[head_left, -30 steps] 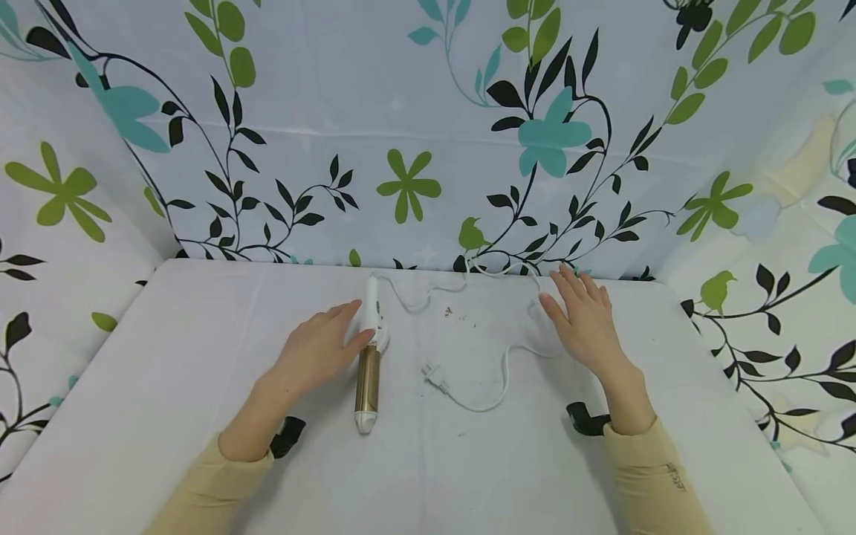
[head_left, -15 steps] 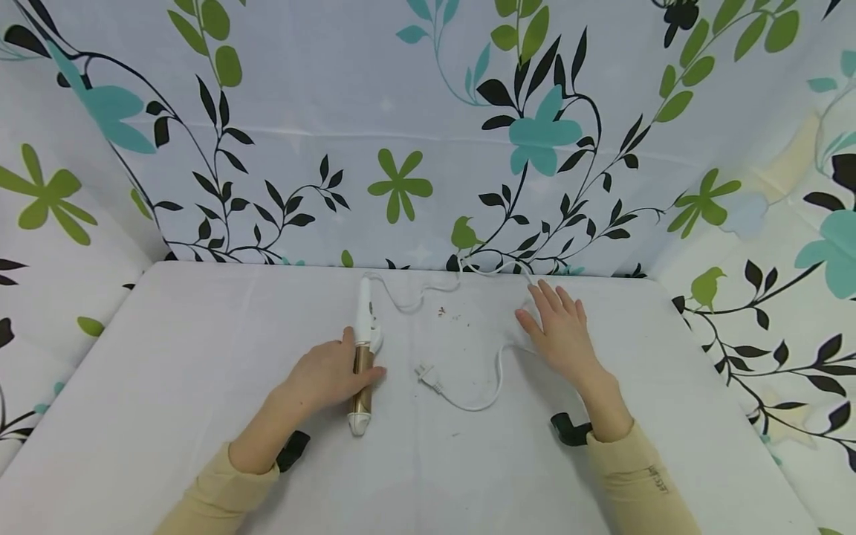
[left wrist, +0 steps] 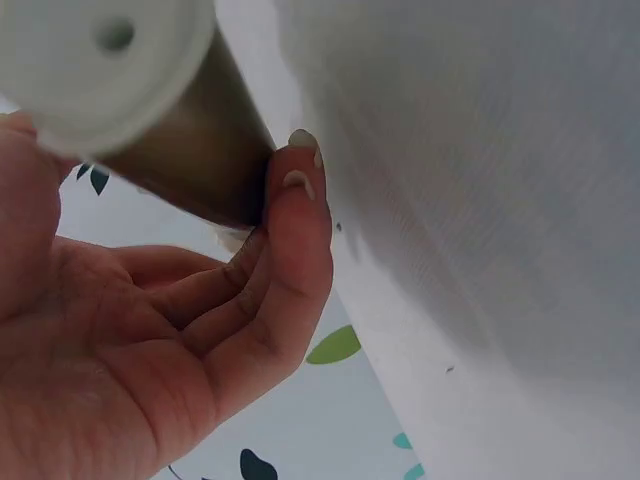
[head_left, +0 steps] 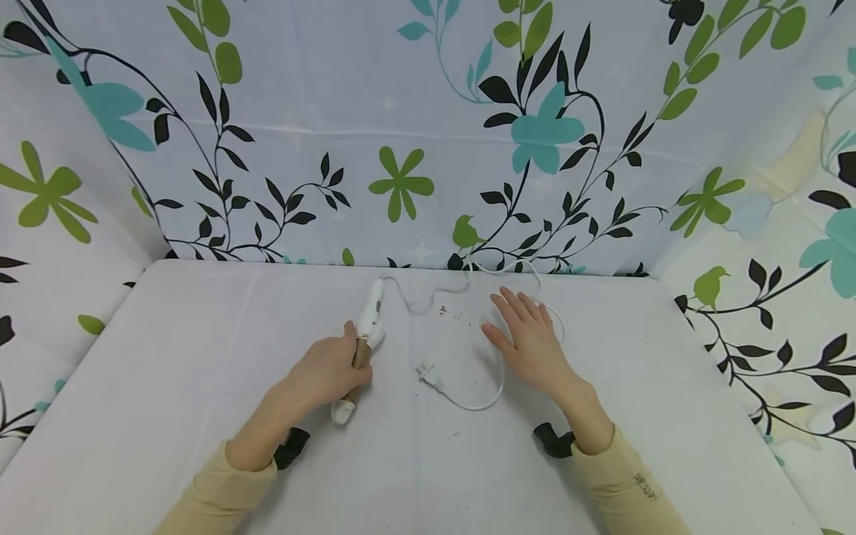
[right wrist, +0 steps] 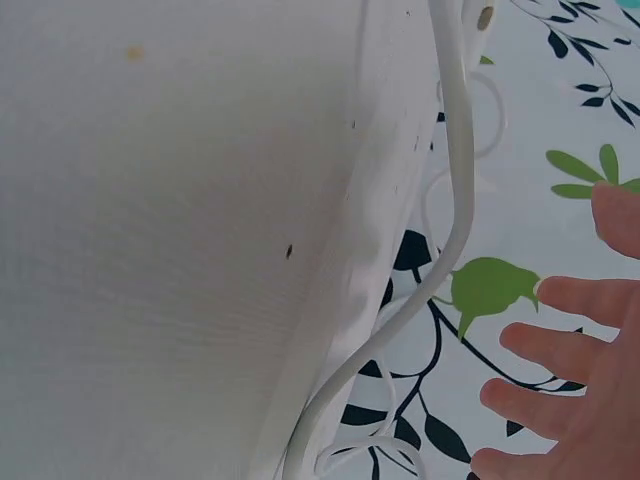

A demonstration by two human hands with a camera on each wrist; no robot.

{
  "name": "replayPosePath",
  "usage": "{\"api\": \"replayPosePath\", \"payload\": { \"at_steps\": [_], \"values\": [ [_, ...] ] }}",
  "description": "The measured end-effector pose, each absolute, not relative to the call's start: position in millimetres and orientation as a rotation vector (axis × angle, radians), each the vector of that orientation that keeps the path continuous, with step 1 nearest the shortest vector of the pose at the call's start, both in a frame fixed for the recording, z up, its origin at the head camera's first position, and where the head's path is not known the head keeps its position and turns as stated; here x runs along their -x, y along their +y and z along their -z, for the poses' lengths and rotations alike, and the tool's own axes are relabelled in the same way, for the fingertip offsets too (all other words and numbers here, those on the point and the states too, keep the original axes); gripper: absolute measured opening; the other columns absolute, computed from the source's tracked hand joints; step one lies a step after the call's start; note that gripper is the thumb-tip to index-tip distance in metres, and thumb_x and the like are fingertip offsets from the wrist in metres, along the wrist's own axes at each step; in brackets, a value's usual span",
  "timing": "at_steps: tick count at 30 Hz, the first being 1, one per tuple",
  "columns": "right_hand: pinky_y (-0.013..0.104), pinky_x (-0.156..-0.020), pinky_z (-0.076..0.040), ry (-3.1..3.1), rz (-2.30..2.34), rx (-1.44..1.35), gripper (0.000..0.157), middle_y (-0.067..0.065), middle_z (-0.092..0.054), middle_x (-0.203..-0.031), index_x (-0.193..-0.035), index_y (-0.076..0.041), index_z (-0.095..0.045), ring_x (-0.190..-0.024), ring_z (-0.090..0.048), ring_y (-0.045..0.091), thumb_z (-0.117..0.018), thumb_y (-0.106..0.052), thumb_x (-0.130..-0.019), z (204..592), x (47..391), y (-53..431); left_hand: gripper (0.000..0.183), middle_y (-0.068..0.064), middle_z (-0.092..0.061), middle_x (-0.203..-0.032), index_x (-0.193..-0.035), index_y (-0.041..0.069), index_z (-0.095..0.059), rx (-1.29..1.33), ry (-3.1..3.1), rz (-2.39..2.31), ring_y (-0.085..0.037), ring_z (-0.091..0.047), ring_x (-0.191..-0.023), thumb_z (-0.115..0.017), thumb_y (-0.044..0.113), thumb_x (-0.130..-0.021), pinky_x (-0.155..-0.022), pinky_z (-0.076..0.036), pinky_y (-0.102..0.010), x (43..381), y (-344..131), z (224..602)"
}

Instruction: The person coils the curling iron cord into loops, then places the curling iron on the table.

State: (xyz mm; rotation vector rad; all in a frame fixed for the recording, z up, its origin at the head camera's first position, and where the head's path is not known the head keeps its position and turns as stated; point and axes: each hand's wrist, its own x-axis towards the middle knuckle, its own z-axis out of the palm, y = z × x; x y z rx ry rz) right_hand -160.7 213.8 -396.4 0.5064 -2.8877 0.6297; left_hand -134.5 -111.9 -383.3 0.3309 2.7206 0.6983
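Already, left of middle, the left hand (head_left: pixel 325 371) has fingers around the curling wand (head_left: pixel 371 310); right of middle, the right hand (head_left: pixel 533 346) has fingers apart, cord (head_left: pixel 475 409) and plug (head_left: pixel 430 374) not held.

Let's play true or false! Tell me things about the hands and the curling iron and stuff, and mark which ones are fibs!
1. The left hand holds the curling iron by its gold barrel. True.
2. The plug lies on the white table between the two hands. True.
3. The right hand is holding the plug. False: the right hand has its fingers spread and holds nothing.
4. The cord is black. False: the cord is white.
5. A green bird is printed on the cloth behind the table. True.
6. The sleeves are dark blue. False: the sleeves are beige.
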Motion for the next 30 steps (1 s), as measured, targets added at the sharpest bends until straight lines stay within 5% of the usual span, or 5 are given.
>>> {"api": "replayPosePath", "payload": {
  "at_steps": [4,13,23,30],
  "values": [
    [0.066,-0.116,-0.013,-2.866,-0.636,-0.532,0.057,0.016,-0.036,-0.158,-0.149,-0.007,-0.043,-0.147,-0.026,0.043,-0.053,-0.038,-0.103,395,161,215,0.07,-0.029,-0.062,-0.109,-0.143,-0.021,-0.027,-0.383,2.79,-0.699,-0.026,-0.059,-0.078,-0.063,0.014,-0.095,-0.066,-0.051,-0.036,136,-117,379],
    [0.055,-0.116,-0.027,-2.767,-0.754,-0.671,0.051,0.012,-0.047,-0.152,-0.145,-0.006,-0.049,-0.144,-0.037,0.034,-0.057,-0.033,-0.102,395,161,215,0.039,-0.026,-0.053,-0.103,-0.13,-0.016,-0.049,-0.491,2.991,-0.765,-0.026,-0.056,-0.074,-0.06,0.0,-0.095,-0.066,-0.05,-0.038,140,-121,383],
    [0.056,-0.118,-0.025,-2.792,-0.841,-0.843,0.048,0.01,-0.049,-0.151,-0.144,-0.006,-0.051,-0.145,-0.035,0.036,-0.061,-0.026,-0.101,402,162,206,0.04,-0.01,-0.058,-0.09,-0.116,-0.001,-0.063,-0.36,3.017,-0.927,-0.02,-0.05,-0.069,-0.068,0.034,-0.096,-0.059,-0.038,-0.03,145,-118,384],
    [0.071,-0.113,-0.009,-2.78,-0.716,-0.908,0.019,0.008,-0.066,-0.13,-0.113,-0.007,-0.07,-0.14,-0.043,0.038,-0.064,-0.018,-0.099,404,163,203,0.039,-0.01,-0.057,-0.093,-0.118,0.003,-0.062,-0.473,3.07,-1.022,-0.018,-0.049,-0.066,-0.067,0.035,-0.096,-0.058,-0.04,-0.031,143,-113,380]
  ]
}}
